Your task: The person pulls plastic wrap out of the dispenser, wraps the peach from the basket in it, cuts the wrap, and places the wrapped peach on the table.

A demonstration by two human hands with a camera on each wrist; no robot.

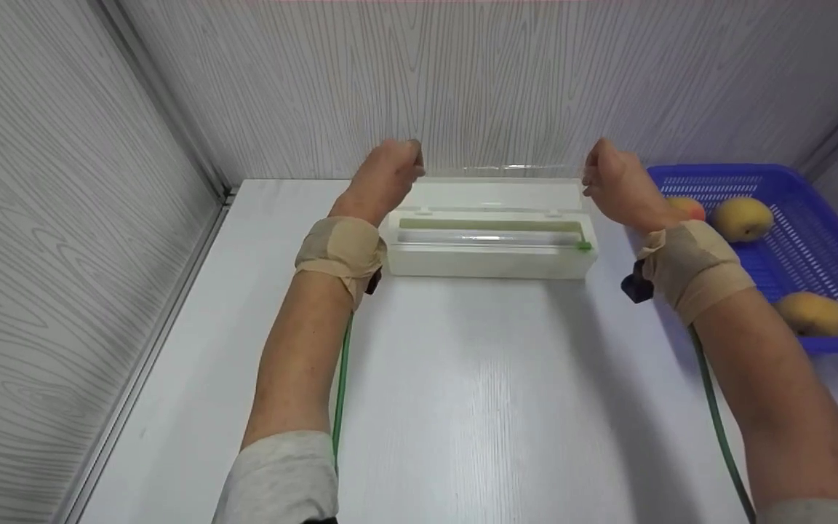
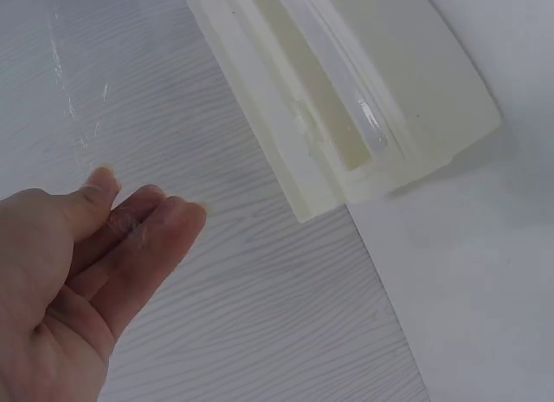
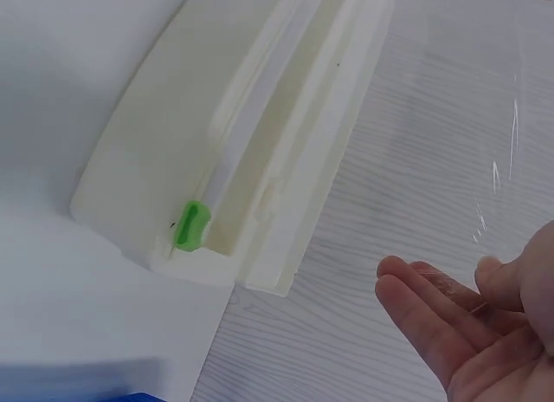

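Observation:
A white cling film dispenser [image 1: 492, 263] stands at the table's back edge, its lid [image 1: 492, 193] raised and a film roll [image 1: 488, 237] inside. A green slide cutter [image 3: 192, 227] sits at the right end of its slot. Clear cling film [image 1: 517, 167] spans between the two hands, above and behind the dispenser. My left hand [image 1: 390, 175] pinches one corner between thumb and fingers, seen in the left wrist view. The opposite corner is pinched the same way by my right hand [image 1: 619, 182]; its thumb [image 3: 502, 281] presses the film onto the fingers.
To the right, a blue plastic basket [image 1: 812, 196] holds several yellowish fruits, among them a round one [image 1: 743, 219] and one near the front rim [image 1: 813, 314]. A wood-grain panel [image 1: 492, 80] rises behind the table [image 1: 463, 386]. Green cables trail from both wrists.

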